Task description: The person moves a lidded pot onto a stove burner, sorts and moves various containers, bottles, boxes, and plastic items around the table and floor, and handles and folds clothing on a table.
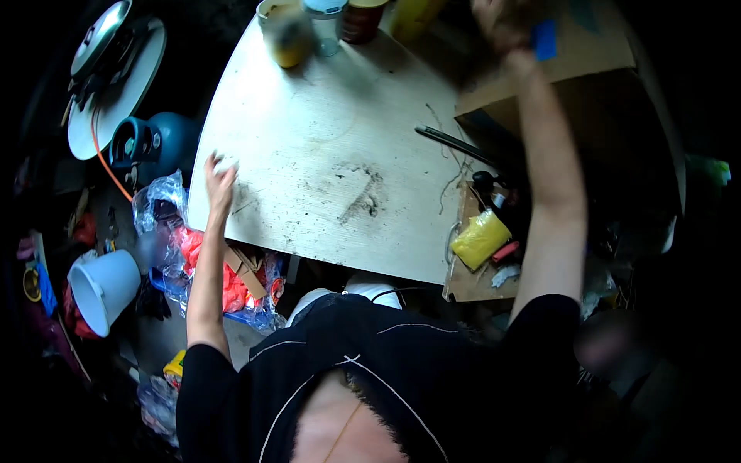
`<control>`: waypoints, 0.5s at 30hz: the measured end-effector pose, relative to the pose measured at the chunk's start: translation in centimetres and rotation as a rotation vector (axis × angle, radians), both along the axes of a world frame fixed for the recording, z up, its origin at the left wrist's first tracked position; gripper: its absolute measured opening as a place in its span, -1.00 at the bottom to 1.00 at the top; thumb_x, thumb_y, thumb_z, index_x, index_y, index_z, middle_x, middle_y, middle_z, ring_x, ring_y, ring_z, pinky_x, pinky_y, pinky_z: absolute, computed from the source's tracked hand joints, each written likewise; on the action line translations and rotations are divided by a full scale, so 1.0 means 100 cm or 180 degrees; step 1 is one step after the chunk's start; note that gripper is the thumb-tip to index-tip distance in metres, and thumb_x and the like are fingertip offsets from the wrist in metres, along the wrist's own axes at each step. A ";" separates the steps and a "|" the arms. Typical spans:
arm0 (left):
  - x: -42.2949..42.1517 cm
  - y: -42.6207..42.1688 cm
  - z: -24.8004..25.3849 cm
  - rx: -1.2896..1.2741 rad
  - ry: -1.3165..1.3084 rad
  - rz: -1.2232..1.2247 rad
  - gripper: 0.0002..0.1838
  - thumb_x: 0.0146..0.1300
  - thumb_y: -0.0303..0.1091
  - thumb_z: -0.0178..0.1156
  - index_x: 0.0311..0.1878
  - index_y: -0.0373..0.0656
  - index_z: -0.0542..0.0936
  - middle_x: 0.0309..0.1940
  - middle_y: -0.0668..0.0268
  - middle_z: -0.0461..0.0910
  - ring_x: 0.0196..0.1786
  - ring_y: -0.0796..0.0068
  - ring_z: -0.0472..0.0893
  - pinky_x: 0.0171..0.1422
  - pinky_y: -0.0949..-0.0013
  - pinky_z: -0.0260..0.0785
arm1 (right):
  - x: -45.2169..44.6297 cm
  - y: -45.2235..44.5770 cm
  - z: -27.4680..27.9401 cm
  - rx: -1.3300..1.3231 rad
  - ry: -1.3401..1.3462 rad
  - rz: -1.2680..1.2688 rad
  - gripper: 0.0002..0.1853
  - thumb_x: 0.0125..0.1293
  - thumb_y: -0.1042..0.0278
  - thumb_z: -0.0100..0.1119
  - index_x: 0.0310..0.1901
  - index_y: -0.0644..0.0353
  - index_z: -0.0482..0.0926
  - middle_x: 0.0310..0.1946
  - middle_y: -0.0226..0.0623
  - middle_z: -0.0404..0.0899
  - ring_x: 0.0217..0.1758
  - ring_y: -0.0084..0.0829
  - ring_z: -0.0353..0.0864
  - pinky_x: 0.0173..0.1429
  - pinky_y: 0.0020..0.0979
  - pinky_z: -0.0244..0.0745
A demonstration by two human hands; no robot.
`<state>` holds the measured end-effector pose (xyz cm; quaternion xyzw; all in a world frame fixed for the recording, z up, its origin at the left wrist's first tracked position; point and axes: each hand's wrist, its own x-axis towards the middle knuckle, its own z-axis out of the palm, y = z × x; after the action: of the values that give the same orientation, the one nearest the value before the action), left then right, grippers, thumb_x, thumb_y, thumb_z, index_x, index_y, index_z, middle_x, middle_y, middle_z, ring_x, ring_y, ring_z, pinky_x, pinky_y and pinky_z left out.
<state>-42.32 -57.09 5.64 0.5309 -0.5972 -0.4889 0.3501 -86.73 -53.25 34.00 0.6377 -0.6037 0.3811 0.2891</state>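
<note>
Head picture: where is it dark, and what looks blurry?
Head view throughout: the white table is bright, the corners nearly black; the cardboard box has a shadowed near side; a yellowish container by the table's far edge is smeared, and the right hand is dim and soft.

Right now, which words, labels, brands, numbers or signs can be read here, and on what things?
None can be read.
Cardboard box: a faint greenish mark, too blurred to read.
Blue gas cylinder: a pale mark, too small to read.
Yellow packet: no legible wording.
</note>
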 end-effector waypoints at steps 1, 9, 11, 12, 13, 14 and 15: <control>0.029 0.016 -0.001 0.0199 0.0021 0.0248 -0.37 0.02 -0.43 0.12 0.15 -0.21 0.08 -0.01 0.15 0.22 -0.23 0.40 0.47 -0.23 0.46 0.39 | -0.010 0.022 -0.042 0.0146 0.0069 0.0044 -0.88 -0.03 0.43 0.02 -0.43 0.25 0.37 -0.44 -0.10 0.38 -0.32 -0.13 0.36 -0.23 -0.25 0.27; 0.174 0.088 -0.025 0.0509 -0.0125 0.1120 -0.57 0.07 -0.43 0.08 0.02 -0.29 0.24 -0.15 0.21 0.37 -0.31 0.48 0.49 -0.31 0.54 0.38 | 0.103 0.290 -0.241 0.1773 -0.1500 -0.1060 -0.84 -0.11 0.49 0.06 -0.42 0.27 0.38 -0.37 -0.13 0.41 -0.25 -0.15 0.36 -0.13 -0.29 0.25; 0.164 0.091 -0.019 0.0583 0.0009 0.0965 -0.61 0.07 -0.43 0.07 -0.03 -0.35 0.27 -0.22 0.21 0.40 -0.32 0.50 0.47 -0.29 0.54 0.38 | 0.124 0.331 -0.244 0.1909 -0.1635 -0.1265 -0.83 -0.12 0.49 0.06 -0.41 0.27 0.38 -0.37 -0.13 0.41 -0.25 -0.16 0.36 -0.13 -0.29 0.25; 0.151 0.091 -0.021 0.0519 0.0274 0.0865 -0.63 0.07 -0.43 0.08 -0.05 -0.34 0.30 -0.21 0.20 0.41 -0.35 0.50 0.48 -0.32 0.56 0.37 | 0.130 0.346 -0.244 0.2074 -0.1777 -0.1419 -0.83 -0.12 0.49 0.07 -0.41 0.27 0.38 -0.36 -0.13 0.41 -0.24 -0.16 0.36 -0.13 -0.29 0.25; 0.137 0.089 -0.020 0.0547 0.0206 0.0678 -0.64 0.07 -0.42 0.07 -0.05 -0.33 0.31 -0.21 0.19 0.41 -0.36 0.50 0.48 -0.34 0.56 0.37 | 0.134 0.357 -0.239 0.2056 -0.1865 -0.1481 -0.81 -0.12 0.49 0.07 -0.39 0.28 0.39 -0.36 -0.12 0.41 -0.23 -0.15 0.36 -0.12 -0.28 0.25; 0.120 0.089 -0.015 0.0572 0.0136 0.0489 -0.65 0.08 -0.41 0.07 -0.06 -0.32 0.32 -0.20 0.18 0.41 -0.37 0.50 0.49 -0.35 0.57 0.36 | 0.135 0.366 -0.234 0.2013 -0.1853 -0.1540 -0.81 -0.12 0.49 0.07 -0.39 0.28 0.39 -0.36 -0.12 0.41 -0.23 -0.15 0.36 -0.12 -0.28 0.25; 0.100 0.092 -0.012 0.0512 0.0114 0.0297 -0.66 0.08 -0.39 0.07 -0.07 -0.31 0.34 -0.21 0.18 0.42 -0.38 0.51 0.49 -0.36 0.57 0.35 | 0.134 0.373 -0.228 0.1853 -0.1682 -0.1653 -0.81 -0.11 0.48 0.07 -0.39 0.28 0.39 -0.36 -0.12 0.41 -0.22 -0.15 0.36 -0.11 -0.28 0.25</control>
<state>-32.28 -47.92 4.47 0.5756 -0.5243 -0.5279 0.3393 -73.33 -15.92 11.21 0.4013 -0.8780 0.2602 0.0204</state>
